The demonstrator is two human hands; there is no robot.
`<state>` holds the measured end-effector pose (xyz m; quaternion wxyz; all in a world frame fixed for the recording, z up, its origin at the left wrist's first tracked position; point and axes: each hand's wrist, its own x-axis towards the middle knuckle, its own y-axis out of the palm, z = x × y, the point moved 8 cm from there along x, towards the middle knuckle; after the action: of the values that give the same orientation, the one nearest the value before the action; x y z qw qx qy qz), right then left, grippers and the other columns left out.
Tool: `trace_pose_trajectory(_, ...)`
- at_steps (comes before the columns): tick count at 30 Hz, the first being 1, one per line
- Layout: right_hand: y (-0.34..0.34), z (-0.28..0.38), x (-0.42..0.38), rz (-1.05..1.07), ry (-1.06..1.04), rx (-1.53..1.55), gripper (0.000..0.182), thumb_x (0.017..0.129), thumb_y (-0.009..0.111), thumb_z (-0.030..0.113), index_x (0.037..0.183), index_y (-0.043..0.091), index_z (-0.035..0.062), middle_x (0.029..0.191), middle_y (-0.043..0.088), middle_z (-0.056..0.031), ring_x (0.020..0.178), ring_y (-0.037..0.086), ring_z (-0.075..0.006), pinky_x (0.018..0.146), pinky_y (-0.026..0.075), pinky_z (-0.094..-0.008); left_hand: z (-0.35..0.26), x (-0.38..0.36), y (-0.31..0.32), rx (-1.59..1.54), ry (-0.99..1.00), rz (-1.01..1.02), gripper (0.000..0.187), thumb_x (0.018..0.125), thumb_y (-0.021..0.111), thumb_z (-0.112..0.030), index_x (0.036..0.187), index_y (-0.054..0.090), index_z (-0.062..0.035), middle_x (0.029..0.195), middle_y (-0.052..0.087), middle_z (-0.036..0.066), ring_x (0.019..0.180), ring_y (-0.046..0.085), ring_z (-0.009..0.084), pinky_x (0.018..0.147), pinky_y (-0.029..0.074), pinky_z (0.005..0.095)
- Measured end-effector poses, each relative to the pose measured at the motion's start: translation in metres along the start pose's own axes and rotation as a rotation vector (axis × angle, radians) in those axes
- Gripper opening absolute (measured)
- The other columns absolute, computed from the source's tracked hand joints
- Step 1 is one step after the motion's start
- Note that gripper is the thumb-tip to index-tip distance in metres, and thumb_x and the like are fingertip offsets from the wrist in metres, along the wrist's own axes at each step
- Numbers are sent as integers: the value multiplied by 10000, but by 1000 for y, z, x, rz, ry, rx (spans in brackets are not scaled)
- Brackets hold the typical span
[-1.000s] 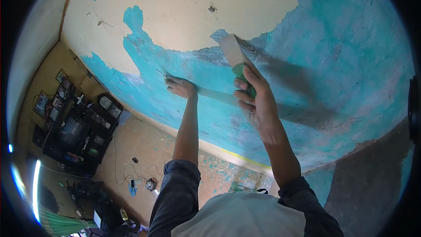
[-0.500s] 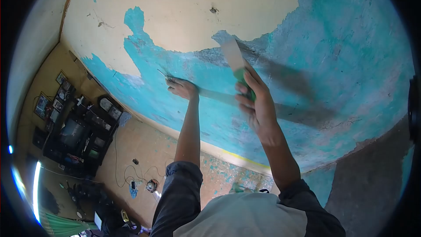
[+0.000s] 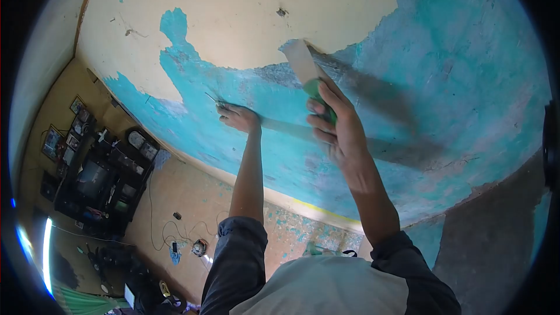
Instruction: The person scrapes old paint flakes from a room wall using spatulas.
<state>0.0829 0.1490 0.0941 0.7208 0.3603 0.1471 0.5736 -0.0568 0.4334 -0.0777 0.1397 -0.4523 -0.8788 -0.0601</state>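
My right hand (image 3: pixel 338 119) grips a paint scraper (image 3: pixel 302 63) by its green handle. Its broad blade meets the wall where cream paint borders the exposed turquoise layer. To the left, my left hand (image 3: pixel 239 118) is against the turquoise part of the wall (image 3: pixel 280 157), fingers bent together. A thin dark rod (image 3: pixel 211 98), perhaps a nail, sticks out at its fingertips; its other end is hidden. Cream paint (image 3: pixel 245 11) covers the upper wall, with a ragged lower edge and a grey bare strip (image 3: pixel 274 74) beneath.
Paint flakes (image 3: pixel 286 227) lie on the floor along the wall's foot. Cables (image 3: pixel 169 239) and a small round device (image 3: pixel 199 248) are on the floor at left. Further off stands a dark shelf unit (image 3: pixel 131 181) with a television (image 3: pixel 92 178). A small nail (image 3: pixel 282 11) juts from the cream area.
The scraper and right hand have shifted slightly left, and the blade is sharper in view. My left hand keeps its place on the wall while the whole view drifts a little.
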Motion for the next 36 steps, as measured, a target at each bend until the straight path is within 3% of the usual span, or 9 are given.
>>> trace_pose_trajectory(16,-18,-2,-20,-158,-12,-123,495,1105,555,293,1576,470,166,829,453,42,554,318,-4,428,215,-164,-2,0,1,2,11,-16,524,1128,321,-385,1518,412,-48,1232,495,262,1101,548,476,888,456,584)
trace_pose_trajectory(24,-21,0,-31,-171,-28,-143,474,1109,542,276,1566,486,163,829,445,46,557,309,0,425,218,-163,6,5,5,7,14,-18,516,1131,328,-385,1512,420,-50,1224,499,266,1096,555,478,891,456,579)
trace_pose_trajectory(28,-1,2,3,-61,-6,-105,503,1108,550,289,1589,463,171,830,448,48,562,312,1,432,224,-160,-1,-1,2,-28,-1,-3,513,1133,322,-387,1512,422,-57,1223,497,263,1099,560,473,893,462,572)
trace_pose_trajectory(36,-10,-5,-7,-117,-9,-74,497,1111,539,281,1591,453,184,832,443,44,556,305,-12,430,209,-163,-4,1,1,-6,16,-20,515,1133,313,-393,1511,425,-61,1225,498,261,1081,561,471,872,466,573)
